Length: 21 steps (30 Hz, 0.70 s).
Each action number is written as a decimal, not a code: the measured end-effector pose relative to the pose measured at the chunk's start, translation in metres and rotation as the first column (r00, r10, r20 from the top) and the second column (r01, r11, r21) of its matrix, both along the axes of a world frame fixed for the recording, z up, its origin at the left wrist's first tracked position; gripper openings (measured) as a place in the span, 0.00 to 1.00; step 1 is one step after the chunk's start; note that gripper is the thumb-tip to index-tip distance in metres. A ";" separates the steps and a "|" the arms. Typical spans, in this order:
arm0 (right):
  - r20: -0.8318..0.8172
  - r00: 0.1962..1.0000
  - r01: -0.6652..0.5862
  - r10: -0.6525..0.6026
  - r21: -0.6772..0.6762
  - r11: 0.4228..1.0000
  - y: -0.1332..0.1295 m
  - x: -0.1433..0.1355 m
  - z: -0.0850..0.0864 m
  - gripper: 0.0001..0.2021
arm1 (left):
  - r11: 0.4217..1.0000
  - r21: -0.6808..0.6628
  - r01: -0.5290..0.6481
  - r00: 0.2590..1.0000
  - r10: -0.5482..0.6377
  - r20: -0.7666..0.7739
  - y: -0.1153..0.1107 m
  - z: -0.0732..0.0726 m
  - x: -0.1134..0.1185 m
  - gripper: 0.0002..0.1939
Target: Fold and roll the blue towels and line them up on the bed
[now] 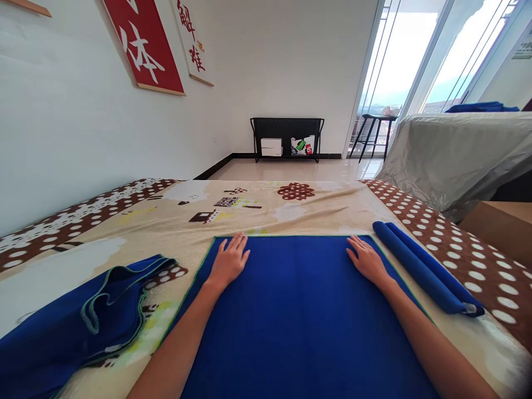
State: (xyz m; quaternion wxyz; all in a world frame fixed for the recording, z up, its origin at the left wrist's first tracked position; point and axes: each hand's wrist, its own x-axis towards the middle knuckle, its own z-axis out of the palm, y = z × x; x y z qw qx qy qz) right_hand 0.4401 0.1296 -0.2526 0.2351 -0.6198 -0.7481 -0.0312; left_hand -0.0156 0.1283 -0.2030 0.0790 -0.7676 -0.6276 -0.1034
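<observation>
Green-edged blue cloth (305, 316) lies flat on patterned blanket (336, 208). Left hand (228, 260) and right hand (368, 260) rest on it near its far corners, fingers loose, nothing gripped. I'd smooth outward evenly. Rolled blue cloth (415, 270) just beside its right edge; crumpled blue cloth (54, 338) left; blanket runs past the far edge.

On my feed, the plain blue cloth (299, 310) lies spread flat on the beige middle of the patterned blanket (328, 213), green stitching edging its straight far side, near end beyond my view.
</observation>
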 end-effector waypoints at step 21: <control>0.074 0.781 -0.600 0.620 -0.184 0.778 -0.159 -0.119 0.026 0.35 | 0.665 -0.184 0.724 0.685 -0.725 0.076 -0.152 -0.001 0.103 0.53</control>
